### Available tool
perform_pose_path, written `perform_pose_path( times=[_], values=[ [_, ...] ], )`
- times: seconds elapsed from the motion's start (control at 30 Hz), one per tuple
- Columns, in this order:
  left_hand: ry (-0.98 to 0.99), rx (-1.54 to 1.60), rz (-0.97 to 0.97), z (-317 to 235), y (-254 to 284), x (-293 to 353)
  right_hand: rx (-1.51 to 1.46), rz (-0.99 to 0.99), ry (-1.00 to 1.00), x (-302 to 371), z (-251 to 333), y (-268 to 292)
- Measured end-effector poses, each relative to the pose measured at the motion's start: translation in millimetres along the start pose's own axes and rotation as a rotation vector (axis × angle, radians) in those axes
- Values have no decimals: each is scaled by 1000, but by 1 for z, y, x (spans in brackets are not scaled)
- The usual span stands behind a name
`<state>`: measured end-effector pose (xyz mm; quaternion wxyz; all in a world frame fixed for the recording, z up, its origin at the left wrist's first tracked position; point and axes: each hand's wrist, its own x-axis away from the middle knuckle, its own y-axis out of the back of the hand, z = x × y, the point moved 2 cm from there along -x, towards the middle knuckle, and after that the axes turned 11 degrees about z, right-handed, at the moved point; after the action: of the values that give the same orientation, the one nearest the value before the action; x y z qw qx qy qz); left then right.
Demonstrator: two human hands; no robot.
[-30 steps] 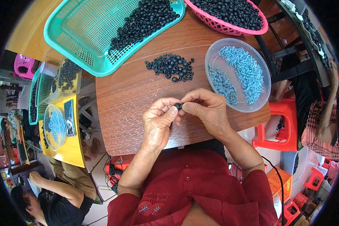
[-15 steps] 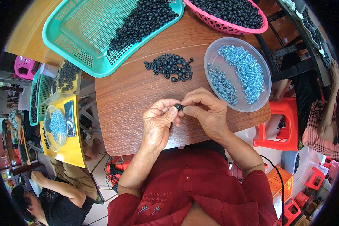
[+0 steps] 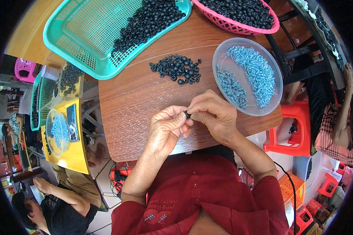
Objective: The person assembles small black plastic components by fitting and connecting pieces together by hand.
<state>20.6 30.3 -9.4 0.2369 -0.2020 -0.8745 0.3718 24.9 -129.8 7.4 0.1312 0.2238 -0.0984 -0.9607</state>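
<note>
Black washer (image 3: pixel 187 115) pinched between both hands — left hand (image 3: pixel 166 131) and right hand (image 3: pixel 213 116) fingertips clamped together.

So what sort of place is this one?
Probably a small hand-assembly workshop: baskets, like the teal basket, heaped with small black parts, a clear dish of blue screws, and another person at a similar yellow table alongside.

At the lower middle of the frame, the person wears a dark red short-sleeved shirt (image 3: pixel 208 196) with small buttons down its front and pale printed markings at lower left; both forearms are bare.
</note>
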Motion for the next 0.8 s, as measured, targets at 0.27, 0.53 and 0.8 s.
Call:
perform_pose_path(
  times=[0.27, 0.53, 0.8],
  values=[
    [27, -103, 0, -4, -8, -1, 108, 66, 75, -4, 0, 7],
    [36, -161, -27, -3, -13, -3, 120, 78, 67, -5, 4, 13],
    [-34, -34, -76, 7, -9, -6, 302, 20, 123, 1, 5, 7]
  ],
)
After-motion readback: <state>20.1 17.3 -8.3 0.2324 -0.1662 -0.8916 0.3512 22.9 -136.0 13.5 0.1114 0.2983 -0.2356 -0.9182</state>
